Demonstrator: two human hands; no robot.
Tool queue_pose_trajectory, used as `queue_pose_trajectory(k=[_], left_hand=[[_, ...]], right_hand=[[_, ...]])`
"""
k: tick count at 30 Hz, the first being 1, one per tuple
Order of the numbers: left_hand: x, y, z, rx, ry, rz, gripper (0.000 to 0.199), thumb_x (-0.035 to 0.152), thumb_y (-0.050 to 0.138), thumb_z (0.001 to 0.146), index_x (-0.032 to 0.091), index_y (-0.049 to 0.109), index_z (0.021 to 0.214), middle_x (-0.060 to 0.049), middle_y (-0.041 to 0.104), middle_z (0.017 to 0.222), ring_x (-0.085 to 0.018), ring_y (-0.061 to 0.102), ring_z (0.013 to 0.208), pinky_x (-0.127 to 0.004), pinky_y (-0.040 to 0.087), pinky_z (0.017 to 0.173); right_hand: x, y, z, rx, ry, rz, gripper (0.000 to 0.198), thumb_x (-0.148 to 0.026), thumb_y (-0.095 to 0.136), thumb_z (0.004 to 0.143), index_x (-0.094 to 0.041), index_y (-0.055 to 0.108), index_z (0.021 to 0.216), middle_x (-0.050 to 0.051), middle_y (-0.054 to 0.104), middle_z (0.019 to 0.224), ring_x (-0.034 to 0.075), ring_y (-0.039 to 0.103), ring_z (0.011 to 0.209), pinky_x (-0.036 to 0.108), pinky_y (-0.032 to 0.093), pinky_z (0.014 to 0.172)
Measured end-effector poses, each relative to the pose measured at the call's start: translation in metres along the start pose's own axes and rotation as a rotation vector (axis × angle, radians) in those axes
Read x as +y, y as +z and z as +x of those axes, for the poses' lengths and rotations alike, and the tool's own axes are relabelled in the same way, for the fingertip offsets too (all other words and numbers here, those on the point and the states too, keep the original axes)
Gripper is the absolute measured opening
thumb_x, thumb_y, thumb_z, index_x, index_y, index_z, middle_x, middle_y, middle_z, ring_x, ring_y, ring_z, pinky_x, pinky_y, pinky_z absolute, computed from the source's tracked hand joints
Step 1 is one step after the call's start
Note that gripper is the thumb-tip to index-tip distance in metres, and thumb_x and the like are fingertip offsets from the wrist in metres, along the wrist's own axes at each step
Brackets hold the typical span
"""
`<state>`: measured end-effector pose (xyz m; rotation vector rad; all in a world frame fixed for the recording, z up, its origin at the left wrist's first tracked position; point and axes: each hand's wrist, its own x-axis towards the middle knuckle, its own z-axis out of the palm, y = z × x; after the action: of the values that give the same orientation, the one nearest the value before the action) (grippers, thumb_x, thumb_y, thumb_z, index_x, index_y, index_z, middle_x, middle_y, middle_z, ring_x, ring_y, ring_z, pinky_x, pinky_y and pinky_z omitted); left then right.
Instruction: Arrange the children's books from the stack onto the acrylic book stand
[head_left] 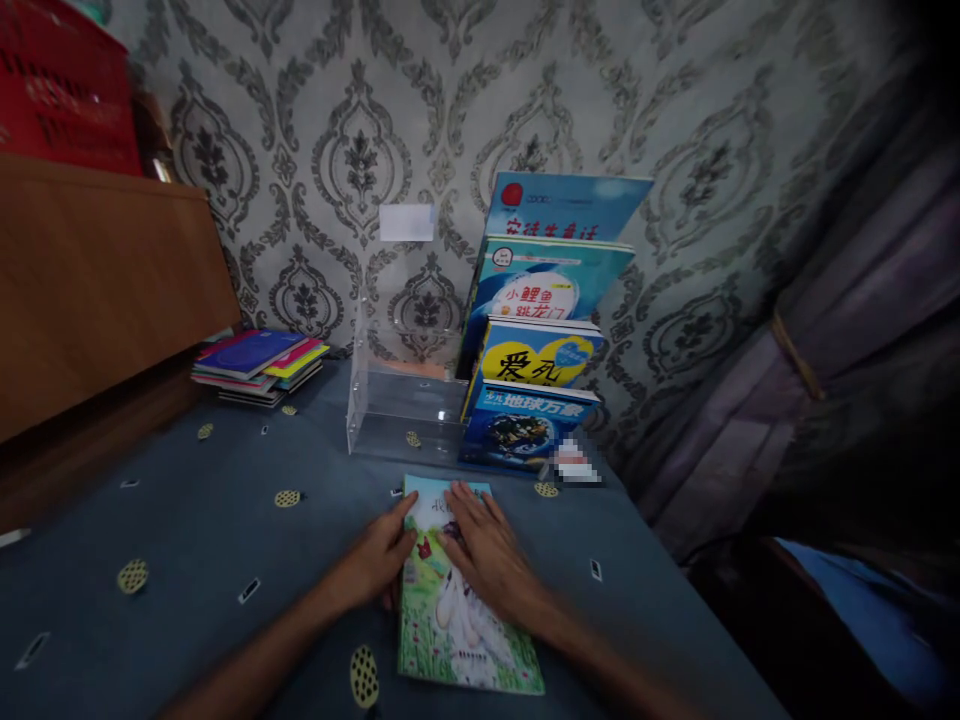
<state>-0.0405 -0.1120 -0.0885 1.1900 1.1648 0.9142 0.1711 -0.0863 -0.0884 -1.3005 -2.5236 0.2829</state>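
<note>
Blue-grey patterned tablecloth [210, 510] bears clear acrylic tiered rack [409, 395], glossy blue-and-yellow books [536, 355] upright at its right. Green illustrated paperback [454, 625] lies flat before rack. Right hand [487, 555] spread on cover; left hand [379, 550] at left edge, pinch uncertain. Judged step: steadying paperback; lifting would need opposed edge grips.

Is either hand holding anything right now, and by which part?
The left hand seems to hold the green booklet by its left edge; the right hand lies flat on its cover.
</note>
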Motion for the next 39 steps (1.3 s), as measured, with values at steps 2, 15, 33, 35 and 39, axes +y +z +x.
queue_pose_trajectory(k=[2,15,33,35,39], left_hand=[[0.0,0.0,0.0,-0.045,-0.038,0.135,0.076,0.038,0.063,0.086,0.018,0.037,0.155,0.004,0.062,0.066,-0.011,0.052,0.039,-0.02,0.041,0.036],[0.0,0.004,0.001,-0.034,-0.093,-0.257,0.107,0.033,0.076,0.073,0.022,0.012,0.158,0.002,0.068,0.078,-0.015,0.066,0.063,-0.018,0.048,0.049],[0.066,0.023,-0.003,-0.292,0.222,-0.396,0.063,0.044,0.088,0.066,0.02,0.066,0.12,-0.005,0.076,0.089,-0.014,0.068,0.07,-0.021,0.049,0.064],[0.079,0.025,-0.002,-0.314,0.283,-0.353,0.058,0.042,0.085,0.07,0.021,0.065,0.121,-0.006,0.076,0.094,-0.017,0.07,0.079,-0.025,0.051,0.073],[0.083,0.035,0.007,-0.267,0.379,-0.343,0.044,0.029,0.073,0.068,0.019,0.07,0.11,-0.005,0.075,0.098,-0.023,0.068,0.092,-0.03,0.048,0.083]], right_hand=[[0.014,0.001,-0.006,0.006,0.078,-0.041,0.06,-0.044,0.04,0.102,-0.011,0.044,0.152,0.02,0.039,0.158,0.033,0.032,0.149,0.06,0.028,0.12],[0.055,0.045,-0.04,0.331,0.098,0.032,0.061,-0.053,0.037,0.1,-0.018,0.053,0.146,0.013,0.046,0.155,0.033,0.045,0.142,0.054,0.042,0.115],[0.027,-0.036,-0.041,0.438,0.518,1.217,0.06,-0.061,0.075,0.069,-0.026,0.07,0.118,0.012,0.069,0.132,0.037,0.065,0.121,0.045,0.061,0.089],[0.018,-0.056,-0.04,0.533,0.398,1.201,0.055,-0.056,0.072,0.076,-0.028,0.066,0.123,0.009,0.069,0.132,0.034,0.066,0.119,0.044,0.061,0.089],[0.006,-0.073,-0.04,0.68,0.151,0.992,0.045,-0.045,0.064,0.088,-0.028,0.058,0.13,0.007,0.068,0.129,0.028,0.064,0.119,0.04,0.055,0.098]])
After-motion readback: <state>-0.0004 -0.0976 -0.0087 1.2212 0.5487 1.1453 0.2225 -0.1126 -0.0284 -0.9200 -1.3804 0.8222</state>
